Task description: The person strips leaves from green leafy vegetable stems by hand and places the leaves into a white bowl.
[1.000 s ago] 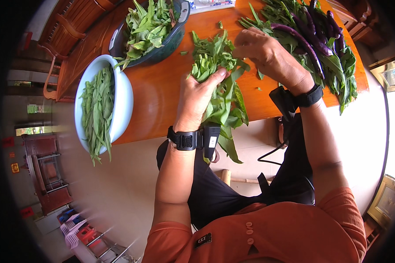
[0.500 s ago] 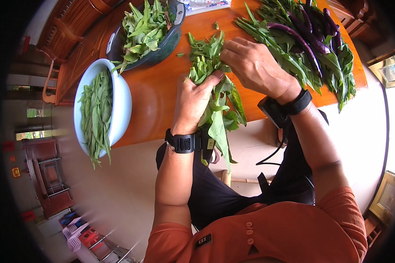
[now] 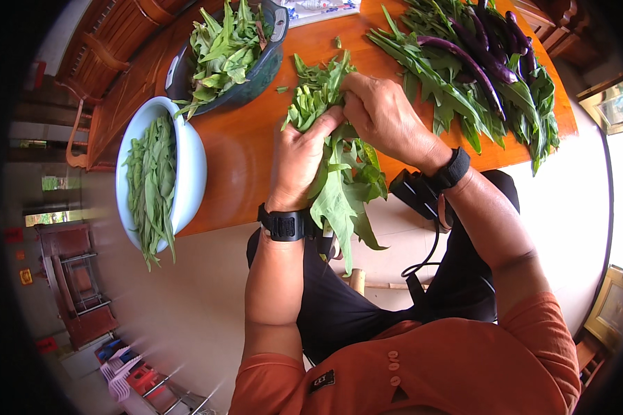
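A bunch of long leafy greens (image 3: 344, 200) is gripped in my left hand (image 3: 299, 162), its cut stems pointing up past my thumb and its broad leaves drooping beyond the table's near edge. My right hand (image 3: 389, 119) is closed against the right side of this bunch, with thumb and fingertips pinched on the greens; the exact piece between them is hidden. Both hands meet above the near middle of the wooden table (image 3: 235, 166). Small green scraps lie on the wood beyond the bunch.
Left stands a light blue basin (image 3: 195, 162) with leafy greens hanging over its rim. Behind it, a dark basin (image 3: 259, 86) holds more leaves. Purple eggplants (image 3: 471, 62) rest on a pile of greens (image 3: 457, 114) at right. A wooden bench (image 3: 104, 62) is at far left.
My right hand has come down and slightly left, closer against the bunch beside my left thumb. The hanging leaves have shifted and spread a little lower.
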A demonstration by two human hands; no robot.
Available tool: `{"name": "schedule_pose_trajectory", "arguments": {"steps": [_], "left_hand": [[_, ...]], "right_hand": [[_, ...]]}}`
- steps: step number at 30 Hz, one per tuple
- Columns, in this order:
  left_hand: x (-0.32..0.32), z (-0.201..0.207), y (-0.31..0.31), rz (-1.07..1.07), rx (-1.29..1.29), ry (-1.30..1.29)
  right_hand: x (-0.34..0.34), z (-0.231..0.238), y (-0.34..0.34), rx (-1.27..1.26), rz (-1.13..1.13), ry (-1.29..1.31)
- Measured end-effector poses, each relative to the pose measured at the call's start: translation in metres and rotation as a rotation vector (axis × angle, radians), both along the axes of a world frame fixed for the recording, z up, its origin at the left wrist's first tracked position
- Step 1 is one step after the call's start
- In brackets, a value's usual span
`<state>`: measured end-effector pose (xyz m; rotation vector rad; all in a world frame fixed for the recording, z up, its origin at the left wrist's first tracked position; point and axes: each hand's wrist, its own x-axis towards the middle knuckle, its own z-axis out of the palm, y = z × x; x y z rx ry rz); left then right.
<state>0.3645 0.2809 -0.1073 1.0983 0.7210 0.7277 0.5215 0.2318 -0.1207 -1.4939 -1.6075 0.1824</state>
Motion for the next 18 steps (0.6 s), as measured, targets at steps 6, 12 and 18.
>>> {"name": "schedule_pose_trajectory", "arguments": {"steps": [6,12,18], "left_hand": [[-0.006,0.006,0.005,0.007,-0.077,0.056],[-0.019,0.026,-0.001,-0.106,-0.094,0.024],[-0.026,0.011,0.020,-0.051,-0.184,-0.128]], "right_hand": [[-0.008,-0.010,0.006,-0.147,-0.014,0.477],[0.056,-0.008,0.005,-0.217,-0.069,1.067],[0.041,-0.003,0.009,0.133,-0.081,0.032]]}}
